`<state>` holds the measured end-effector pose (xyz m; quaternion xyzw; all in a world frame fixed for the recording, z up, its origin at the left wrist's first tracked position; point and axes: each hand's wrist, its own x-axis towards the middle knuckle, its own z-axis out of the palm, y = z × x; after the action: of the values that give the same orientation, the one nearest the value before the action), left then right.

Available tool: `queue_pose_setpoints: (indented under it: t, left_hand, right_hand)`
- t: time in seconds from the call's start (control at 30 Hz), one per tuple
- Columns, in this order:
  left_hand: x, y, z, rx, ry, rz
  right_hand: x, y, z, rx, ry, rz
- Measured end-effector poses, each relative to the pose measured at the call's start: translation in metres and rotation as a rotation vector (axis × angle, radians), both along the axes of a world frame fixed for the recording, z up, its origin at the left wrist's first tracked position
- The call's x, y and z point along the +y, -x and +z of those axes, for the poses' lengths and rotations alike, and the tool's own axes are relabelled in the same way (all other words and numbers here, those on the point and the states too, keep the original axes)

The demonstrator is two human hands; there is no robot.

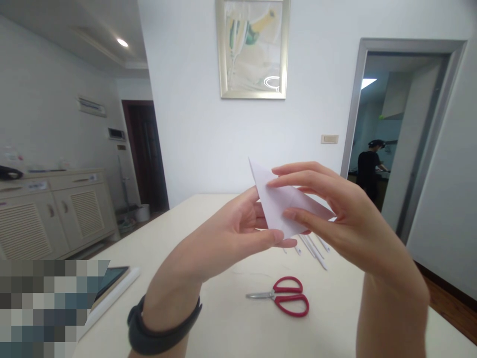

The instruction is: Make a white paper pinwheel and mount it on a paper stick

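Note:
A folded piece of white paper [278, 204], pointed at its upper left and right corners, is held up above the table between both hands. My left hand [238, 228] grips its lower edge, with the thumb in front and the fingers behind. My right hand [331, 199] has its thumb and fingertips on the front face, and part of that hand hides the paper's right side. Below the hands, scissors with red handles [292, 297] lie on the table, blades pointing left. Several thin white paper rolls [313, 251] lie behind the hands, partly covered by them.
The cream table [223, 328] stretches away toward a white wall with a framed picture [254, 49]. At its left lie a white roll [112, 298] and a dark flat object [114, 281], beside a blurred-out area. A person [368, 166] stands beyond the doorway at right.

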<state>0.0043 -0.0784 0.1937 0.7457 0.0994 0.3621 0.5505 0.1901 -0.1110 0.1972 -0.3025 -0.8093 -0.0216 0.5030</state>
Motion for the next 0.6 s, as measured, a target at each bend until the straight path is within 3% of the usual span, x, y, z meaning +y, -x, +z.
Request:
queue_pose_setpoints:
  t: [0.33, 0.6]
  left_hand:
    - [0.0004, -0.0004, 0.0023, 0.010, -0.032, 0.025]
    - [-0.0009, 0.0010, 0.0025, 0.045, -0.043, 0.023]
  right_hand:
    - [0.0007, 0.0025, 0.0007, 0.010, 0.024, 0.013]
    - [0.0004, 0.0014, 0.0000, 0.067, 0.142, -0.025]
